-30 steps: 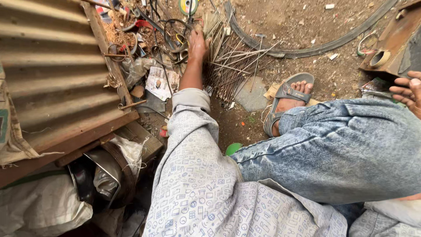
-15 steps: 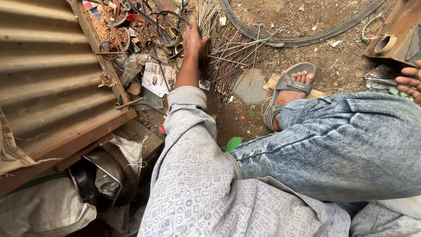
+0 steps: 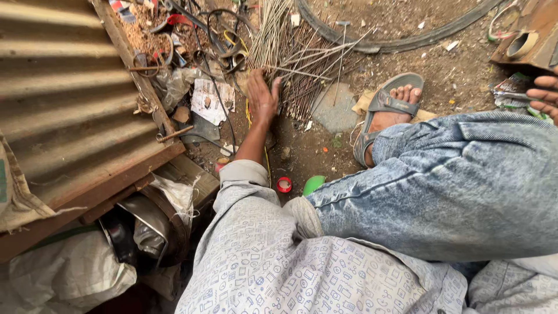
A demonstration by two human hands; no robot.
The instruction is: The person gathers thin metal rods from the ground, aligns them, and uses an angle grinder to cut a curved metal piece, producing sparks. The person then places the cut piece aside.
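Note:
My left hand [image 3: 263, 96] reaches down to the dirt ground and rests, fingers spread, on the near end of a heap of thin metal rods [image 3: 302, 58]. I cannot tell whether any rod is gripped. My right hand [image 3: 546, 96] shows only as fingertips at the right edge, above my bent knee in blue jeans [image 3: 459, 180], touching a thin grey piece; what it holds is cut off. My foot in a grey sandal [image 3: 386, 113] stands right of the rods.
A rusty corrugated metal sheet [image 3: 64, 99] on a wooden frame fills the left. Tangled wires and scraps [image 3: 197, 35] lie beyond my hand. A black rubber tyre strip [image 3: 395, 40] curves across the top. A small red cap [image 3: 284, 185] and a green piece [image 3: 314, 185] lie near my sleeve.
My left hand has drawn back toward me along the rods, from their far end to their near end. The view has tipped downward. My right hand stays at the right edge.

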